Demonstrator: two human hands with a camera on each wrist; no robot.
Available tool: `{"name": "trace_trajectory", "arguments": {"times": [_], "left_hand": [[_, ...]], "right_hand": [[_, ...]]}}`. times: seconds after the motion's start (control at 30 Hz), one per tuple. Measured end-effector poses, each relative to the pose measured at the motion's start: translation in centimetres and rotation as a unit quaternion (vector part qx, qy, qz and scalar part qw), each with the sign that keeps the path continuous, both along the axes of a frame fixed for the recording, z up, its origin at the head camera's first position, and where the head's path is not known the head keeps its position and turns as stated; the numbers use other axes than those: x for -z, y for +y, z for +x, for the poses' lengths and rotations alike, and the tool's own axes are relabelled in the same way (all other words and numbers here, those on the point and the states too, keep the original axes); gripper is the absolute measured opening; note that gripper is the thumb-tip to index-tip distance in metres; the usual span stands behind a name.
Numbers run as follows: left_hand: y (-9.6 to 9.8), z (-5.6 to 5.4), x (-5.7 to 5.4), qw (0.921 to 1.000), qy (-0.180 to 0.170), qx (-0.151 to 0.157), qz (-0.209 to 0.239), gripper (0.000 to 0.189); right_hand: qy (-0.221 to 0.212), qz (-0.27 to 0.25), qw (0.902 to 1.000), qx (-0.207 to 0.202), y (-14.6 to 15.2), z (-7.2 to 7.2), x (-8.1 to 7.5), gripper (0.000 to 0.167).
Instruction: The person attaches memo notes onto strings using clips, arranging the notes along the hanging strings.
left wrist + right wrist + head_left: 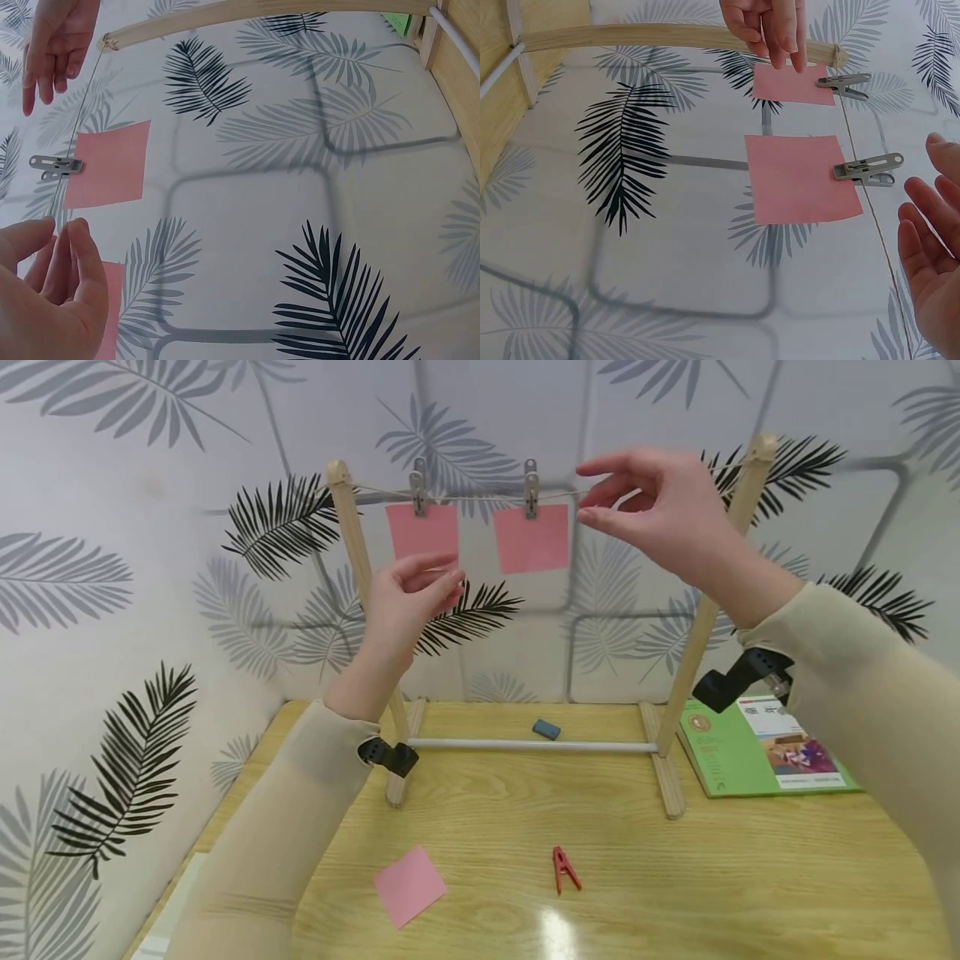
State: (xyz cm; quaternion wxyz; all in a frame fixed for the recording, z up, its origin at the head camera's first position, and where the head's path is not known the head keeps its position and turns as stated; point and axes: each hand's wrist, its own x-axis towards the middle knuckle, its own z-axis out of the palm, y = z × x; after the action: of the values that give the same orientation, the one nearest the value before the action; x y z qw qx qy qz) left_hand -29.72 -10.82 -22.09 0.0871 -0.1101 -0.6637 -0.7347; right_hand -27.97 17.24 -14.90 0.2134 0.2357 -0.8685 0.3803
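Two pink paper squares hang from a string, each under a metal clip. My left hand, fingers loosely bent and holding nothing, is by the lower right part of the left pink paper, partly covering it in the head view. The left metal clip grips that paper's top edge. Just right of the right pink paper, my right hand is raised at string height, its thumb and fingers apart with nothing between them. In the right wrist view the right metal clip stands close to its fingertips.
A wooden frame with a white crossbar carries the string. On the table lie a loose pink paper, a red clothespin and a small blue block. A green book lies at the right, behind my forearm.
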Motion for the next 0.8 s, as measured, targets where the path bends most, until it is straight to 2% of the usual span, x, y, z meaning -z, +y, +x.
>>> {"name": "trace_trajectory", "arguments": {"times": [0.17, 0.37, 0.63, 0.8], "left_hand": [[-1.1, 0.8, 1.3, 0.9989, -0.013, 0.000, -0.045, 0.034], [-2.7, 1.4, 3.3, 0.9936, -0.036, -0.001, -0.107, 0.036], [-4.0, 1.7, 6.3, 0.9903, -0.075, -0.002, -0.117, 0.036], [-4.5, 2.2, 8.2, 0.9873, -0.085, 0.002, -0.134, 0.039]], "right_hand": [[-0.016, 0.003, 0.9998, -0.011, 0.0, 0.6, 1.9, 0.040], [-0.036, 0.008, 0.9991, -0.018, 0.7, 1.1, 4.7, 0.038], [-0.082, 0.005, 0.9963, -0.025, 1.4, 1.7, 8.0, 0.037], [-0.120, 0.006, 0.9925, -0.026, 1.9, 2.4, 10.2, 0.039]]}}
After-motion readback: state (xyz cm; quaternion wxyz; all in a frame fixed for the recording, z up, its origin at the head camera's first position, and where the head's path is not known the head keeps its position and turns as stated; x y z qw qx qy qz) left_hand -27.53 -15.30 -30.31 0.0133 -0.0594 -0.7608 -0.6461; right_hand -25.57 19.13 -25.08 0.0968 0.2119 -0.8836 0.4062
